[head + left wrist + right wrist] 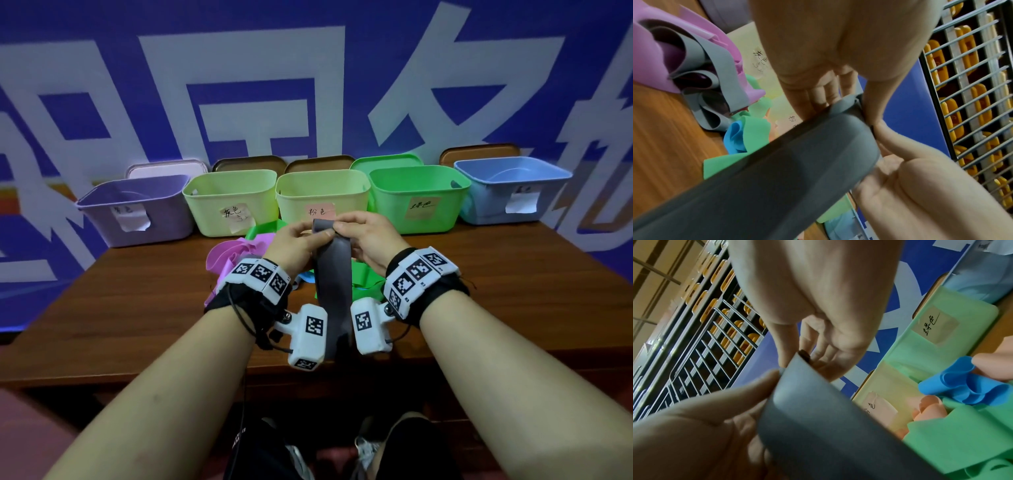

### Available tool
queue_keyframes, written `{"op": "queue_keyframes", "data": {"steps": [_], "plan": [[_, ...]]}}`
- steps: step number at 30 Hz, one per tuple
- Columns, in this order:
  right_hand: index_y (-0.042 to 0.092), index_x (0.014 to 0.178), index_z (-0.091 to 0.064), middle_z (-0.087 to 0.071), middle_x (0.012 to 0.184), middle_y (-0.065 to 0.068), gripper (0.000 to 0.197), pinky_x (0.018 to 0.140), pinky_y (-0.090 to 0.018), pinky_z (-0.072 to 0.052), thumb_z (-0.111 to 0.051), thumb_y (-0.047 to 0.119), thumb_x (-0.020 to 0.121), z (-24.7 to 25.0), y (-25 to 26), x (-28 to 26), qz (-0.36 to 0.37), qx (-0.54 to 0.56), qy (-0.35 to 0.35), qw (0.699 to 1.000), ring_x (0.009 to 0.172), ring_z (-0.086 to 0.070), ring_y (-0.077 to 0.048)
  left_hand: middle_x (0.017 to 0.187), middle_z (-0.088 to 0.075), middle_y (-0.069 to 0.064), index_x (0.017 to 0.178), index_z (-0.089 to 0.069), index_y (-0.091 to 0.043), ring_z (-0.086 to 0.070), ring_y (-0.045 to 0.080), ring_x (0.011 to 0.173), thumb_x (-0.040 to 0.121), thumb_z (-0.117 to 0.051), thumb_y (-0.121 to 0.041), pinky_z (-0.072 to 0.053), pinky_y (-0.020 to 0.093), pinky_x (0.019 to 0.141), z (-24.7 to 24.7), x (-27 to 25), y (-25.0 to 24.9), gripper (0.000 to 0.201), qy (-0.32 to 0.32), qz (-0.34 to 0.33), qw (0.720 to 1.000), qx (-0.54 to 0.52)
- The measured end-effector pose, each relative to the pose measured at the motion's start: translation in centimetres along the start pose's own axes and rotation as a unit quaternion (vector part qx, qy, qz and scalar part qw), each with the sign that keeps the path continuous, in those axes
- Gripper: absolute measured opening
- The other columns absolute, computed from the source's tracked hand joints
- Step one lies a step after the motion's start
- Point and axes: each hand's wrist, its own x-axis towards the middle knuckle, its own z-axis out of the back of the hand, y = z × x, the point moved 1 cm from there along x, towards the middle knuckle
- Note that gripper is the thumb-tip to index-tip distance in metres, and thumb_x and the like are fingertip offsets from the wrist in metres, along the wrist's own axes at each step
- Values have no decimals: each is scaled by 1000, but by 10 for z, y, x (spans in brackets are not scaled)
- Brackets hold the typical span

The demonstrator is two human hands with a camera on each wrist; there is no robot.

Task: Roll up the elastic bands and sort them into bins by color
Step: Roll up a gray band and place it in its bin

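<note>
Head view shows both hands raised over the wooden table (479, 308), pinching the top end of a grey elastic band (334, 274) between them. The left hand (298, 241) holds the band's upper left corner with thumb pressed against curled fingers; the right hand (368, 240) pinches the upper right corner in the same manner. From that end the band hangs down flat between the two wrists toward the table's near edge.

Left wrist view has the grey elastic band (797, 162) curving over at the top where the fingers (818, 97) press on it; whether a first turn of the roll is formed there is hard to tell, since the edge is blurred. Right wrist view shows the band (818, 418) bent at its end between thumb and fingertips.

Behind the hands, a loose pile of bands lies on the table: pink ones (236, 253) at the left, green ones (363, 277) at the right, and a blue one (962, 386) among them.

Five bins stand in a row along the far edge of the table: a purple bin (137, 209), a pale green bin (233, 202), a yellow bin (322, 195), a green bin (418, 198) and a blue bin (513, 188), each with a handwritten paper label.
</note>
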Motion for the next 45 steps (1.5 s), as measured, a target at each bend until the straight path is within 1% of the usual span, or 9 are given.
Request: {"op": "queue_keyframes", "data": {"steps": [12, 17, 22, 27, 30, 33, 37, 40, 45], "plan": [[9, 80, -61, -62, 80, -11, 29, 45, -16, -46, -51, -19, 83, 0, 3, -5, 10, 19, 0, 1000, 49, -61, -7, 87, -65, 15, 111, -62, 3, -62, 23, 74, 91, -58, -2, -53, 28, 68, -1, 3, -5, 22, -24, -8, 999, -28], [14, 91, -65, -66, 76, -1, 10, 49, -17, -48, -57, 9, 93, 1, 0, -7, -20, 35, 2, 999, 54, -62, -8, 95, -64, 17, 115, -61, -3, -62, 24, 79, 90, -55, 5, -53, 26, 71, 3, 5, -6, 28, -5, -16, 1000, -18], [3, 106, -61, -62, 79, -10, 15, 49, -15, -49, -57, 4, 92, -3, -3, 1, -15, 19, -26, 999, 51, -61, -8, 81, -62, 12, 120, -56, 0, -61, 8, 52, 89, -59, 2, -45, 15, 45, 2, 4, 1, 31, 1, -9, 1000, 20], [9, 97, -68, -66, 93, -12, 11, 70, -26, -51, -62, 6, 89, -4, -10, 6, 1, -24, -50, 998, 76, -61, -19, 108, -67, 22, 107, -65, -12, -64, 33, 96, 86, -61, 3, -52, 45, 91, 0, 4, 6, 27, 17, -30, 997, 62], [12, 93, -68, -65, 99, -14, 11, 78, -31, -51, -61, 5, 89, -4, -12, 6, 1, -39, -38, 999, 85, -60, -24, 108, -67, 21, 101, -68, -16, -63, 38, 103, 85, -61, 1, -47, 49, 98, 3, 6, 7, 24, 24, -15, 998, 58], [7, 100, -64, -63, 98, -15, 16, 64, -22, -53, -57, -3, 89, -3, -12, 5, -9, -7, -21, 1000, 81, -61, -23, 112, -66, 21, 115, -64, -11, -62, 36, 106, 87, -59, 2, -45, 48, 102, 4, 6, 5, 31, 20, 3, 999, 30], [9, 90, -64, -64, 89, -11, 22, 58, -18, -52, -57, -11, 86, -3, -9, 4, -9, -4, -17, 1000, 74, -62, -19, 108, -66, 24, 98, -66, -12, -63, 34, 99, 84, -66, -13, -48, 45, 93, 2, 4, 0, 14, 0, 15, 1000, -13], [10, 85, -64, -63, 88, -12, 27, 62, -18, -54, -55, -16, 83, -5, -8, 4, -1, -8, -11, 1000, 77, -62, -21, 79, -65, 17, 78, -64, -13, -61, 30, 75, 69, -72, -33, -49, 41, 73, 8, 8, 7, 23, -44, 12, 999, 14], [10, 114, -62, -63, 93, -10, 22, 65, -24, -51, -57, 9, 93, -4, -9, 4, -30, 34, -6, 999, 71, -59, -18, 75, -64, 7, 85, -62, -12, -63, 14, 55, 90, -58, -2, -46, 19, 47, 14, 14, 8, 12, -37, 8, 999, 6]]}}
